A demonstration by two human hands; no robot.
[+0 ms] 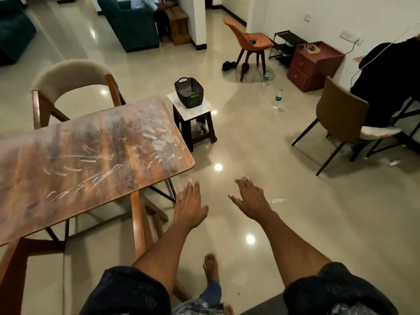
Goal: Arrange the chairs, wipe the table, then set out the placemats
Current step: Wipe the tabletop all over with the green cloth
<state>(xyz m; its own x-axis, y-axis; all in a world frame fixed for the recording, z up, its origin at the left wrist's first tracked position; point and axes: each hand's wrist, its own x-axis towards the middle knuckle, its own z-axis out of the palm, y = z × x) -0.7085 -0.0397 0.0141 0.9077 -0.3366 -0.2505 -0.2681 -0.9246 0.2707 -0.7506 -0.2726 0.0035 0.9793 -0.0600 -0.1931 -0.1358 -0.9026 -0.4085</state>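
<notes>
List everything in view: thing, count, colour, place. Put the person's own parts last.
table: one, scuffed brown wood, left
beige-backed chair: one, wood frame, at the table's far end
stool: one, dark legs and pale top, beside the table's far corner
basket: one, dark, on the stool
orange chair: one, far middle
tan chair: one, right
cabinet: one, reddish brown, by the right wall
water bottles: two, clear, on the floor
sofa: one, teal, far left
left hand: one, open, over the floor
right hand: one, open, over the floor
</notes>
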